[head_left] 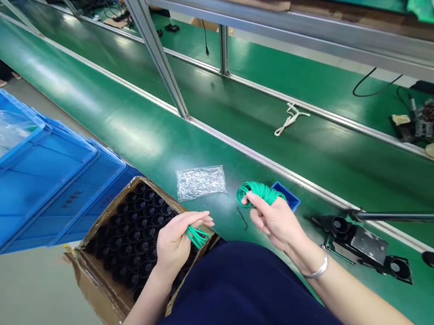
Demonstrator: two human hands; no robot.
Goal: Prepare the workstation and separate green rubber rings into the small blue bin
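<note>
My left hand (175, 241) is closed around a small bunch of green cord (197, 236), whose looped strands stick out between thumb and fingers. In my right hand (279, 222), thumb and fingers pinch a thicker coil of green cord (258, 192) over the bench. The two hands are apart; whether a strand joins the bunches I cannot tell. A short dark tie (241, 218) lies on the green bench top just below the coil. Partly hidden behind my right hand is a small blue bin (293, 201).
A see-through plastic bag (201, 183) lies flat on the bench. Below my left hand stands an open carton (92, 288) of black cylindrical parts (135, 235). Blue crates (53, 180) lean at left. A black clamp-like fixture (368, 247) sits at right. A metal post (150, 36) slants overhead.
</note>
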